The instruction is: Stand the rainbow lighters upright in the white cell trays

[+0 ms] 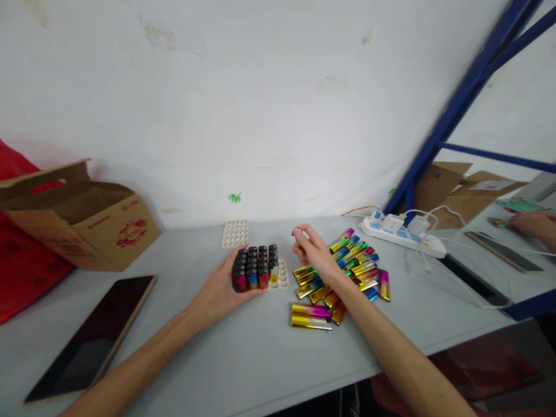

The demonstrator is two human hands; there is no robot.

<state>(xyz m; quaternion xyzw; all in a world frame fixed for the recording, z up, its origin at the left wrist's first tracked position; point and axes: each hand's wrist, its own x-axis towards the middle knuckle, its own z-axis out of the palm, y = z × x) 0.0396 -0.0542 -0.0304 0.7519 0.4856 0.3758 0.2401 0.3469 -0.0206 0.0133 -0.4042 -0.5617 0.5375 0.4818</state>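
Note:
My left hand (223,281) is wrapped round the left side of a block of upright lighters (256,267) with black tops and shiny coloured bodies. They stand in a white plastic tray (283,273), whose right-hand holes show bare. My right hand (310,249) is raised to the right of the tray, its fingers curled in a pinch; a small reddish bit shows at the fingertips, too small to name. Under and beside my right forearm lies a pile of metallic, many-coloured lighters (362,260). Two lighters (310,317) lie side by side in front of the pile.
A second white tray (235,233) lies near the wall. At the left are an open cardboard box (108,226) and a dark tablet (93,336). A power strip (402,234) with cables sits at the right, near a blue frame (452,110). Beyond it shows another person's hand (536,226).

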